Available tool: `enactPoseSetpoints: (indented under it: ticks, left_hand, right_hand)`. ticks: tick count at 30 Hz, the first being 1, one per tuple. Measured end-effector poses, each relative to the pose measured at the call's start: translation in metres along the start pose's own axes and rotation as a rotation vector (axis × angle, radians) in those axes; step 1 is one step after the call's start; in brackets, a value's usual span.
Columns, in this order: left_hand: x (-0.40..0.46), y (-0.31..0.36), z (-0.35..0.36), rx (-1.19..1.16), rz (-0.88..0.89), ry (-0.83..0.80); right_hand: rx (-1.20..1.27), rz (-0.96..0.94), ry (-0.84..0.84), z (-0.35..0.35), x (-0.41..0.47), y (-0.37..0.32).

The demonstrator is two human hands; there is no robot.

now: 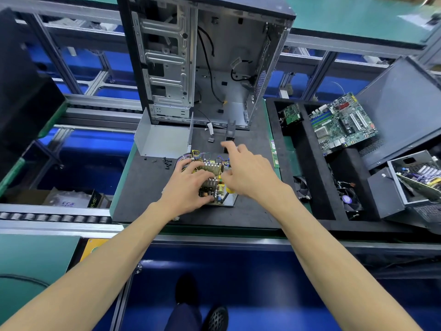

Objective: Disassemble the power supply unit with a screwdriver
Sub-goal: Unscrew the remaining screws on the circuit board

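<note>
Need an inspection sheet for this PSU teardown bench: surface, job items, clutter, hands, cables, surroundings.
Surface: dark mat on a green-edged bench.
Job's things: power supply board exposed, lying on its metal base; removed metal cover behind it; loose screws on the mat. Screwdriver: yellow part under the right hand, cannot confirm.
Clutter: memory sticks at the mat's right edge.
Hands: left hand grips the board; right hand above it, fingers spread.
Cables: coloured wire bundle on the board; black cables hang inside the open computer case.
Surroundings: black tray holding a motherboard, fans; roller conveyor left.
</note>
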State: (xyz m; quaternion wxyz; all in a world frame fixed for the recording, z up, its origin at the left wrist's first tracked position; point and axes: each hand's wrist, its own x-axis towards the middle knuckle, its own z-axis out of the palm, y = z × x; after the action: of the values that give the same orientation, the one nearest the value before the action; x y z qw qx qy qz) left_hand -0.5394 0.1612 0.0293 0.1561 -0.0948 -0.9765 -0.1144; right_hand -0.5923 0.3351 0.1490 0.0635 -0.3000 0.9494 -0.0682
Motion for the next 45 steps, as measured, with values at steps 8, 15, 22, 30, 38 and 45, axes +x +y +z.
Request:
enactPoseSetpoints:
  ticks: [8, 15, 22, 30, 38, 45]
  left_hand:
    - [0.000, 0.000, 0.000, -0.006, 0.000, 0.006]
    - [-0.001, 0.000, -0.001, -0.004, -0.003, -0.014]
    - [0.000, 0.000, 0.000, -0.003, -0.003, -0.009]
    - [0.000, -0.001, 0.001, -0.023, -0.001, 0.006]
    - [0.000, 0.000, 0.001, -0.022, -0.001, 0.013]
    - [-0.001, 0.000, 0.000, -0.023, 0.000, 0.006]
  right_hand:
    - [0.075, 0.019, -0.015, 0.001, -0.003, 0.006]
    - [-0.023, 0.137, 0.018, 0.002, -0.003, -0.002]
    - [0.073, -0.015, -0.125, -0.011, -0.004, -0.004]
    - [0.071, 0.015, -0.099, -0.009, -0.003, -0.001]
    - [-0.032, 0.173, -0.037, -0.002, -0.001, 0.000]
    - [0.059, 0.006, -0.073, -0.003, -0.003, -0.005]
